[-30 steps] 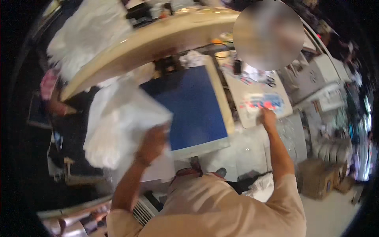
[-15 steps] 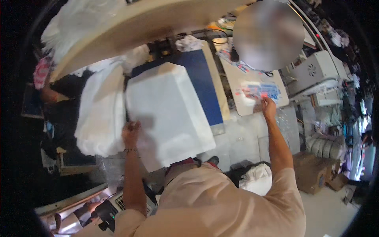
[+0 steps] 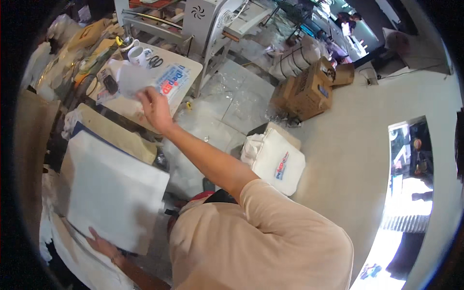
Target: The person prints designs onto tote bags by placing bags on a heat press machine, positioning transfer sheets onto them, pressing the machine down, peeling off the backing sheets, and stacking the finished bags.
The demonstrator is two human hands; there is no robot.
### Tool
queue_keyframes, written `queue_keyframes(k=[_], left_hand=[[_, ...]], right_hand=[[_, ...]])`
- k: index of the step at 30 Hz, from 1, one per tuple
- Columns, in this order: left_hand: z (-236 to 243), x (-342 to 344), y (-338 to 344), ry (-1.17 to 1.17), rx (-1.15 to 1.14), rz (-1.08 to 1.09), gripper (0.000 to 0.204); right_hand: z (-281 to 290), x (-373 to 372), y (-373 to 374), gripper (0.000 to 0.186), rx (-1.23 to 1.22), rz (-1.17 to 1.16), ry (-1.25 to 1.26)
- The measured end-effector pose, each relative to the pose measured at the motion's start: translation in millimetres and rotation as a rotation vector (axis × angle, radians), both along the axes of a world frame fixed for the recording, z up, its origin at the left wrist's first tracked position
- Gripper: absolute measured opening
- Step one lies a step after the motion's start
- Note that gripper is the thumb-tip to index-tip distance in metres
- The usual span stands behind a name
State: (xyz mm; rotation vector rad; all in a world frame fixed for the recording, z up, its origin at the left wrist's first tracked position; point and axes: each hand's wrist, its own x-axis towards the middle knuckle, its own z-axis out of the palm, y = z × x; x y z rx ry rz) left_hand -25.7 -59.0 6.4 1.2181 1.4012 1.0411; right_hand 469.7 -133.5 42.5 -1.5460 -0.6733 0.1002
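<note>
My left hand (image 3: 100, 243) rests, fingers spread, on the near left edge of a flat white cloth bag (image 3: 113, 186). The bag lies on a blue-edged pad. My right hand (image 3: 157, 111) is raised over a pale board (image 3: 193, 72), its fingers pinching a thin translucent film sheet (image 3: 137, 79). Beside that hand, on the board, are transfer sheets (image 3: 176, 79) printed in blue and red. Farther along the board are a white mug (image 3: 137, 54), scissors (image 3: 155, 61) and a dark handheld object (image 3: 110, 84).
A pile of white cloth (image 3: 82, 261) lies left of the bag. White bags with a coloured print (image 3: 280, 162) are stacked low on my right. Cardboard boxes (image 3: 304, 92) stand on the floor beyond. A white machine housing (image 3: 200, 19) rises behind the board.
My view has swung to the right. My right hand has come up from the printed sheets with a film sheet. My left hand has flattened onto the bag's edge.
</note>
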Motion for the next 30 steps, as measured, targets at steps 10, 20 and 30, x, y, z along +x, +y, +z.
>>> queue_keyframes(k=[10, 20, 30], left_hand=[[-49, -8, 82, 0.344, 0.398, 0.153, 0.040], [-39, 5, 63, 0.524, 0.313, 0.305, 0.040], [-22, -36, 55, 0.569, 0.298, 0.151, 0.045]], right_hand=[[45, -47, -1, 0.021, 0.068, 0.084, -0.286], [33, -169, 57, 0.040, -0.087, 0.594, -0.789], [-38, -267, 75, 0.046, -0.293, 0.919, -0.898]])
